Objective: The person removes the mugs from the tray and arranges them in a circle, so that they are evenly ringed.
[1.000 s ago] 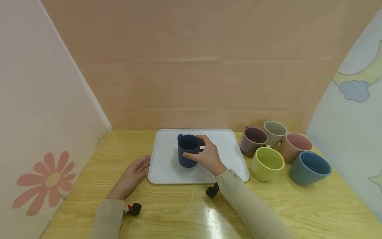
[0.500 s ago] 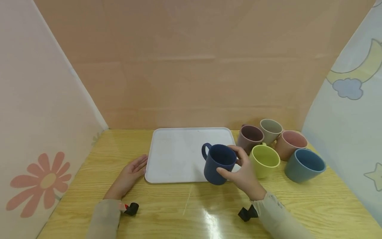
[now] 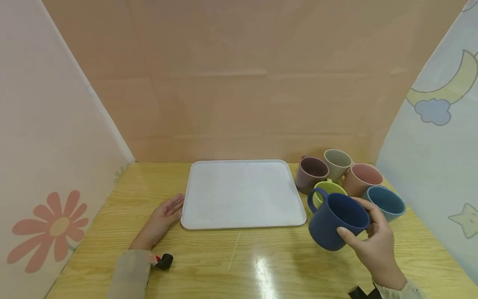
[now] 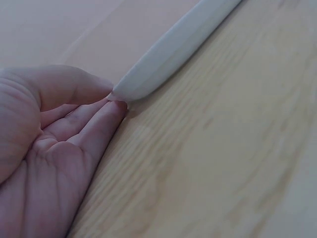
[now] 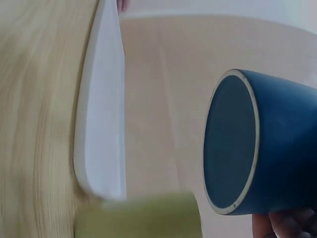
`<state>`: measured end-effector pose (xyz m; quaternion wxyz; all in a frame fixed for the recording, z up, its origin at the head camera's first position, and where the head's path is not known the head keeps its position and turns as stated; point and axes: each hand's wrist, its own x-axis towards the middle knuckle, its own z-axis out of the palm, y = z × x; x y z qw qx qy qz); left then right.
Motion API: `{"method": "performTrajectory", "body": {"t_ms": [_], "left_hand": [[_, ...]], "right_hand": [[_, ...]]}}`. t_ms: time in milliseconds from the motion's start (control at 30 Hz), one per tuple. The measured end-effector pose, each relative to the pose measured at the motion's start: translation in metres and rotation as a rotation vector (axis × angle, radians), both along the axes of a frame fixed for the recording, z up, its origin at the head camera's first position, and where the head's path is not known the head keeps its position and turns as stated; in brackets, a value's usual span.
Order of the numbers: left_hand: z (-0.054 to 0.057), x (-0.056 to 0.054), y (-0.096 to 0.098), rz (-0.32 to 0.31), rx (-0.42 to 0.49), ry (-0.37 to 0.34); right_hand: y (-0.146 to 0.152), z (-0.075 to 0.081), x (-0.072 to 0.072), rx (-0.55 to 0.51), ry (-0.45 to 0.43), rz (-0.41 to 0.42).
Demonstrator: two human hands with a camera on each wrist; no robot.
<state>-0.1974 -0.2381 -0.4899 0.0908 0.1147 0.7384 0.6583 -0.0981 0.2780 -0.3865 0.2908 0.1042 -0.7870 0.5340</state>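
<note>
A dark blue mug point(image 3: 334, 222) is held in the air, slightly tilted, by my right hand point(image 3: 377, 241). The thumb lies on its near side and the fingers go round the far side; its handle points left. In the right wrist view the mug's flat base point(image 5: 232, 144) faces the camera, well above the table. My left hand point(image 3: 160, 222) rests on the table by the left edge of a white tray point(image 3: 242, 195). Its fingers are fairly straight, and in the left wrist view thumb and fingertips touch the tray's corner point(image 4: 133, 87).
Several mugs stand close together right of the tray: purple-brown point(image 3: 312, 172), grey point(image 3: 337, 164), pink point(image 3: 361, 178), light blue point(image 3: 386, 203) and yellow-green point(image 3: 330, 189), the last partly hidden behind the dark blue mug. Walls rise behind and on both sides of the wooden table point(image 3: 209, 261).
My right hand has lifted the dark blue mug off the tray and carried it right and toward me, in front of the other mugs. The left hand stays by the tray.
</note>
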Motion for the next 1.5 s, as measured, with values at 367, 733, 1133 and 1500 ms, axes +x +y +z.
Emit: {"method": "performTrajectory", "body": {"t_ms": [367, 733, 1133, 1500], "left_hand": [[-0.003, -0.001, -0.001, 0.002, 0.001, -0.011], [-0.003, -0.001, -0.001, 0.001, -0.001, -0.025], [0.000, -0.001, 0.000, 0.007, -0.016, -0.036], [0.000, -0.001, 0.001, 0.004, -0.007, -0.026]], "right_hand": [[0.048, 0.005, 0.028, -0.061, -0.258, -0.386], [0.066, -0.015, 0.025, 0.032, -0.536, -0.487], [0.063, -0.035, 0.010, 0.060, -0.599, -0.430], [0.059, -0.047, 0.001, 0.099, -0.554, -0.390]]}}
